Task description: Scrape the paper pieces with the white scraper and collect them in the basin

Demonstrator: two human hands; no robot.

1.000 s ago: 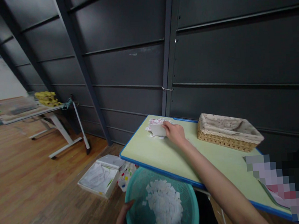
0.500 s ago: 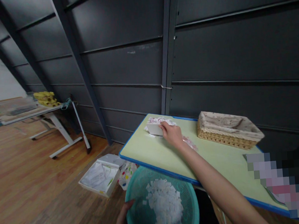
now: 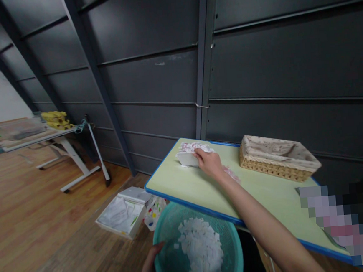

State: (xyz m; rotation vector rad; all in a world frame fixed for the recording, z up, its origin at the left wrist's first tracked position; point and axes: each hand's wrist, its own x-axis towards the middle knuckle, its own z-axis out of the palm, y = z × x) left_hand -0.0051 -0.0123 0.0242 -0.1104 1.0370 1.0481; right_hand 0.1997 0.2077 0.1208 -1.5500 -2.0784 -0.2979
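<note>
My right hand reaches over the pale green table and is closed on the right end of a stiff white card. The card stands on edge against the near side of a pile of white paper scraps with pinkish marks. My left hand grips the left rim of a turquoise plastic basket; part of its fingers is hidden. In the basket, below the table's front edge, lies a heap of small white pieces. Beside my right wrist is a small pinkish packet or bundle, partly covered by my arm.
A woven basket with a cloth lining stands at the back right of the table. On the floor at left lie an open white box and a spotted bag. A dark panelled wall rises behind the table.
The white card in my right hand has come slightly toward me along the table. The turquoise basket has shifted a touch to the right, with my left hand still on its rim.
</note>
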